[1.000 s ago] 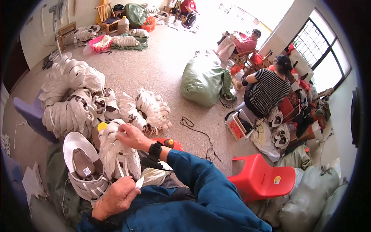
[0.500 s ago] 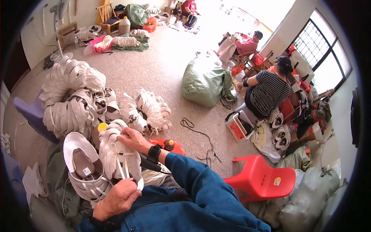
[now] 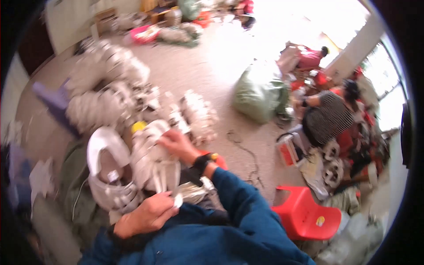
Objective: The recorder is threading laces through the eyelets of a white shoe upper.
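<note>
A row of white strappy shoe uppers (image 3: 148,145), nested one in another, lies in front of me, with pale straps hanging at its near end. My left hand (image 3: 148,214) is closed, thumb against fingers, on a white shoe upper at that near end; motion blur hides exactly which edge it pinches. Across the top of the row, my right hand (image 3: 179,145) has its fingers bent onto the straps farther up. To the left stands another white shoe upper (image 3: 95,152), its opening facing up, showing a brown lining with a small white label.
Piles of nested white uppers (image 3: 99,101) rest around a purple chair (image 3: 55,104). A dark cord (image 3: 247,154) crosses the floor near a green sack (image 3: 256,95). A red plastic chair (image 3: 304,221) is at right. One person (image 3: 331,117) in stripes sits beyond it.
The view has swung, so the whole scene sits farther right or lower and is blurred. Both hands stay at the same row of uppers; the left has risen slightly with the near end.
</note>
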`<state>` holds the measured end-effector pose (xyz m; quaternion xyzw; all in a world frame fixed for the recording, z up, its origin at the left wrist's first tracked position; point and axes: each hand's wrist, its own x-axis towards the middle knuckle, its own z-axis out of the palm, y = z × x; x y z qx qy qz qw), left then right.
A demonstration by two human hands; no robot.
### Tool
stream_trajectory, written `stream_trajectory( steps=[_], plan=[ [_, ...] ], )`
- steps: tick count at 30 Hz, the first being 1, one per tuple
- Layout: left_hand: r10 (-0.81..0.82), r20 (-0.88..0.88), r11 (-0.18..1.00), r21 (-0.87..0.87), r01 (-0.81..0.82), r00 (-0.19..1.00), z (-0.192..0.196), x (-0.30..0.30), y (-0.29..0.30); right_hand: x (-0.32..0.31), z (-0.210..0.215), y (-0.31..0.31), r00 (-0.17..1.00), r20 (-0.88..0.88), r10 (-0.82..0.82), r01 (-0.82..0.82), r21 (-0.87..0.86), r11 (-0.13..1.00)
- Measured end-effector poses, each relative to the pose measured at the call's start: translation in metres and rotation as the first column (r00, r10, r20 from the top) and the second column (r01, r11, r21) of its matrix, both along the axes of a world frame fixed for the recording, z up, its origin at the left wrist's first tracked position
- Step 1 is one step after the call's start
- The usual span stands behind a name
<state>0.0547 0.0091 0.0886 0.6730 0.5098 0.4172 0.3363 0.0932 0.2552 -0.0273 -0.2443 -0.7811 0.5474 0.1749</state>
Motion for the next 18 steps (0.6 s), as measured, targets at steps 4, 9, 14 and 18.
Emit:
stream_trajectory(
  steps=[4, 9, 14, 18],
  plan=[
    [-0.115, 0.281, 0.969, -0.180, 0.170, 0.953, 0.013, -0.011, -0.002, 0.008, 0.005, 0.006, 1.000, 0.021, -0.019, 0.021, -0.118, 0.993],
    [-0.025, 0.684, 0.868, -0.347, 0.355, 0.729, 0.026, -0.017, -0.025, 0.009, 0.015, 0.000, 1.000, -0.004, -0.002, 0.002, -0.133, 0.991],
    [0.036, 0.773, 0.823, -0.382, 0.420, 0.633, 0.032, -0.012, -0.047, 0.007, 0.007, -0.003, 1.000, -0.028, -0.004, -0.001, -0.157, 0.988],
    [0.047, 0.836, 0.798, -0.360, 0.482, 0.547, 0.035, -0.008, -0.060, 0.008, 0.002, -0.005, 0.999, 0.021, -0.046, 0.048, -0.084, 0.995]
  ],
)
